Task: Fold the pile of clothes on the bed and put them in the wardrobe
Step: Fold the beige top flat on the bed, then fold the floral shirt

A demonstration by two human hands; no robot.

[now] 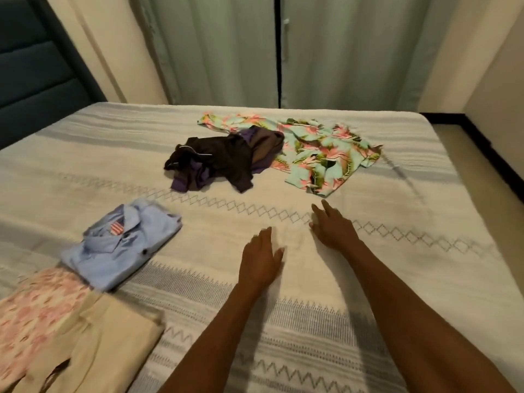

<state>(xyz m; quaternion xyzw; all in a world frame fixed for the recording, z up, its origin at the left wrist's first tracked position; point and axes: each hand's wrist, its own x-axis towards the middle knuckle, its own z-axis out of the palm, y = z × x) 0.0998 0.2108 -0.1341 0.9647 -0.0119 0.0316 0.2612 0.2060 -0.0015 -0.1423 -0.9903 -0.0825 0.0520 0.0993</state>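
At the far left, a dark blue padded headboard rises behind the bed, which is covered in a cream spread with grey woven bands and a row of diamonds. On the bed's near left corner lies a folded beige garment, partly over a folded pink patterned piece. Just beyond them sits a folded light blue shirt with a small striped patch at its collar, its near edge touching the pink piece. Further in, near the bed's middle, a crumpled heap of dark brown and purple clothes lies unfolded, overlapping the left part of a floral shirt in mint, pink and green that is spread loosely to its right. Nearer the camera, the left hand reaches out flat with straight fingers, holding nothing, low over the spread. Just right of it, the right hand is likewise spread and unladen, fingers stretched toward the floral shirt but apart from it. Pale green curtains hang behind the bed.
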